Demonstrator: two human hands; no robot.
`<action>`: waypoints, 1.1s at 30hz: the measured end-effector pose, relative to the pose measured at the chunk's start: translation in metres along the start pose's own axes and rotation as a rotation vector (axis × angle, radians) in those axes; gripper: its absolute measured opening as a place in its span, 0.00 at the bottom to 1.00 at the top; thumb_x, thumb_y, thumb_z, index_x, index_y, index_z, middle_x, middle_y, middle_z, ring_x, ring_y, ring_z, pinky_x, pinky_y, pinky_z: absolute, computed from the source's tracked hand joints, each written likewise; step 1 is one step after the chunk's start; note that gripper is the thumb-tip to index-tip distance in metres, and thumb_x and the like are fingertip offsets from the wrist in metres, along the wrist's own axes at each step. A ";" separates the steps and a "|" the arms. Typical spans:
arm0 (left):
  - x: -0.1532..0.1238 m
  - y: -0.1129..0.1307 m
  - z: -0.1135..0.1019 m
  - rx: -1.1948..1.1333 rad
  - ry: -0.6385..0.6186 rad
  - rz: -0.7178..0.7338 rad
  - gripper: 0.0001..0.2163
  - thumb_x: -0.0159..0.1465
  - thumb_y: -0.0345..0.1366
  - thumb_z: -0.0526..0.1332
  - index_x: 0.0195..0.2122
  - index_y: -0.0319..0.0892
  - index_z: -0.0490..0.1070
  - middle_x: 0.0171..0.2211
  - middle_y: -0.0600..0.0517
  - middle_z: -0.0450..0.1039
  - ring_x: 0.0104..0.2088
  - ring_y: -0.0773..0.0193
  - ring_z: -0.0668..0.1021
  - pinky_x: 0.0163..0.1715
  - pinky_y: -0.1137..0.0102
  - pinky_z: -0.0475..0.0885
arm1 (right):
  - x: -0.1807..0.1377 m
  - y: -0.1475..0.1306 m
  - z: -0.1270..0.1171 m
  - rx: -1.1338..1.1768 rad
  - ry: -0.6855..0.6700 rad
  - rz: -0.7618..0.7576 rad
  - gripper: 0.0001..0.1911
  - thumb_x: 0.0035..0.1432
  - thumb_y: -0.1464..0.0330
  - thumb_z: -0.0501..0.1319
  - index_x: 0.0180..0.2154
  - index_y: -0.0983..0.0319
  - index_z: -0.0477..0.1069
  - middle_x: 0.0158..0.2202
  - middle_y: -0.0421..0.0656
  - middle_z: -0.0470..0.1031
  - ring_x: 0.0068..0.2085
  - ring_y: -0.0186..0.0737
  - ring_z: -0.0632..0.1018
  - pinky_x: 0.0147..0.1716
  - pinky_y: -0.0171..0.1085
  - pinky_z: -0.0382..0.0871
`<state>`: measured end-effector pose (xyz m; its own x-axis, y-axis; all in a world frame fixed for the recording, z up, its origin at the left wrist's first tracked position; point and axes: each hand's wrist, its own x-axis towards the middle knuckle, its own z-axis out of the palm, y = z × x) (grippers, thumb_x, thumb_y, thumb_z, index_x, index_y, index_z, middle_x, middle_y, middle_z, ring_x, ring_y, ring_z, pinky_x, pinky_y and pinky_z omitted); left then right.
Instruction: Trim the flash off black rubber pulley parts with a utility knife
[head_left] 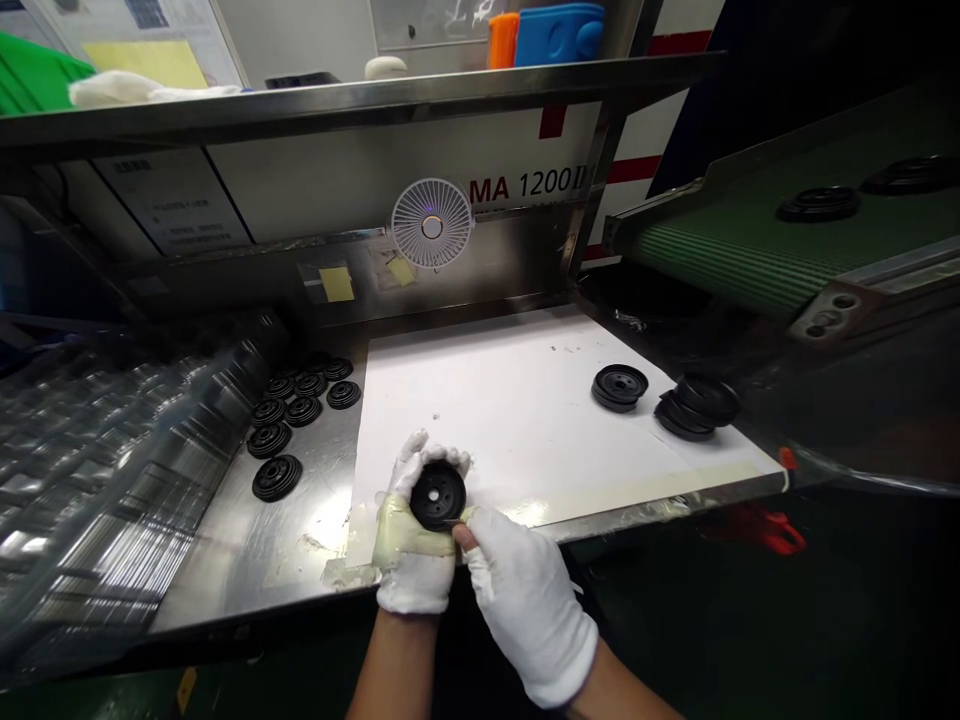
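Observation:
A round black ribbed plastic wheel [438,494] with a pale centre hole is gripped in my left hand [412,545], which wears a white glove with a yellowish covering over the palm. Its face is tilted up towards me, above the near edge of the white sheet. My right hand [525,595], also in a white glove, has thumb and fingers pinched together at the wheel's lower right rim. The bare thumb tip shows there. Something thin seems to be in the pinch, but I cannot make it out.
Several black wheels [277,478] lie on the metal bench left of the white sheet [480,400], beside stacked clear trays [135,500]. More wheels [620,386] sit at the right. A green conveyor [735,240] carries others. A fan [432,224] stands behind, beneath a metal shelf [360,105].

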<state>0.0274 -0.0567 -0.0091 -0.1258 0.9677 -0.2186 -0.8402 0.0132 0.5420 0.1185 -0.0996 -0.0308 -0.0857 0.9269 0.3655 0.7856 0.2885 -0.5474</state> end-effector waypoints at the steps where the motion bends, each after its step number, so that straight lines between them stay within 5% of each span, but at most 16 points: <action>1: -0.001 0.003 -0.001 0.005 -0.025 -0.070 0.17 0.54 0.33 0.58 0.47 0.42 0.67 0.39 0.45 0.71 0.41 0.57 0.74 0.44 0.57 0.69 | 0.000 0.001 -0.001 -0.009 -0.002 0.001 0.11 0.60 0.67 0.48 0.27 0.59 0.64 0.22 0.37 0.69 0.23 0.34 0.68 0.24 0.34 0.50; 4: -0.003 0.008 -0.007 0.002 -0.083 -0.200 0.17 0.55 0.34 0.57 0.47 0.41 0.67 0.37 0.45 0.71 0.40 0.55 0.74 0.43 0.55 0.69 | 0.000 0.007 -0.002 -0.026 0.007 0.027 0.11 0.61 0.67 0.48 0.28 0.59 0.65 0.23 0.38 0.70 0.24 0.35 0.69 0.24 0.35 0.51; 11: 0.002 -0.006 -0.006 -0.016 -0.022 0.078 0.12 0.54 0.29 0.59 0.40 0.44 0.70 0.30 0.52 0.70 0.33 0.66 0.74 0.41 0.66 0.71 | -0.004 0.001 0.002 0.008 0.008 -0.001 0.12 0.60 0.68 0.49 0.25 0.59 0.62 0.20 0.37 0.67 0.22 0.34 0.67 0.23 0.35 0.49; 16: -0.002 0.007 -0.005 0.000 -0.044 -0.149 0.16 0.56 0.33 0.56 0.46 0.40 0.67 0.38 0.44 0.70 0.41 0.54 0.73 0.43 0.55 0.69 | -0.001 0.004 0.000 0.034 -0.035 0.028 0.11 0.60 0.67 0.48 0.28 0.58 0.64 0.23 0.37 0.69 0.24 0.35 0.68 0.24 0.35 0.52; 21: 0.001 0.007 -0.011 -0.090 -0.083 -0.181 0.12 0.55 0.33 0.56 0.40 0.40 0.69 0.29 0.49 0.68 0.31 0.61 0.73 0.36 0.62 0.71 | 0.003 0.011 -0.004 0.040 -0.010 0.075 0.12 0.61 0.66 0.47 0.30 0.58 0.66 0.25 0.38 0.70 0.26 0.35 0.69 0.25 0.35 0.54; 28: 0.002 0.007 -0.004 -0.101 0.082 -0.179 0.10 0.53 0.32 0.57 0.36 0.38 0.70 0.29 0.49 0.69 0.33 0.62 0.74 0.39 0.62 0.72 | 0.004 0.002 -0.025 0.125 -0.350 0.009 0.15 0.60 0.63 0.51 0.22 0.59 0.61 0.21 0.35 0.66 0.23 0.31 0.65 0.22 0.31 0.53; 33: -0.002 0.009 0.002 -0.085 0.066 -0.176 0.09 0.54 0.31 0.56 0.35 0.38 0.70 0.30 0.47 0.70 0.35 0.59 0.75 0.41 0.59 0.71 | 0.010 0.009 -0.040 0.232 -0.303 0.099 0.12 0.54 0.59 0.58 0.26 0.60 0.65 0.22 0.36 0.67 0.24 0.32 0.67 0.22 0.30 0.56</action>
<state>0.0208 -0.0585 -0.0022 -0.0047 0.9338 -0.3579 -0.8936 0.1567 0.4206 0.1493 -0.0972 -0.0014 -0.2207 0.9718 0.0823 0.6430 0.2085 -0.7370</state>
